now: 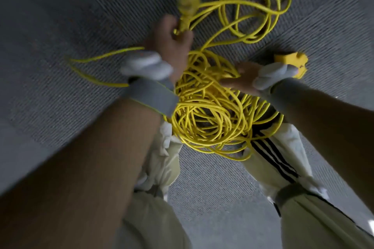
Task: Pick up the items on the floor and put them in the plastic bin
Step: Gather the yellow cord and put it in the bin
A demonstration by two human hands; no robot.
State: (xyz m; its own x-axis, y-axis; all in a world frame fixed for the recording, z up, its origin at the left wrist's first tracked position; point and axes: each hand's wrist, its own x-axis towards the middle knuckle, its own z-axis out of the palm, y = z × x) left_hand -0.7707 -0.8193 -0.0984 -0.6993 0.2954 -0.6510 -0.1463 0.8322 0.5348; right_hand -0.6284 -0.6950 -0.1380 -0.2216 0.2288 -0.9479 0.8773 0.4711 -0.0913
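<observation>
Head view: left hand (pixel 172 36) grips yellow cord (pixel 204 119).

1 yellow cord (pixel 204 119), 2 hands (pixel 172 40)

Both arms reached forward and down from the bottom of the view. The left hand (pixel 172 34) was closed in a fist, with the thumb side facing up, and its fingers were wrapped around something it held. The right hand (pixel 241 80) lay flatter, with the palm turned down and the fingers stretched toward the left. Each wrist carried a grey band and a white cuff. The forearms were bare. Both hands looked a little blurred.
</observation>
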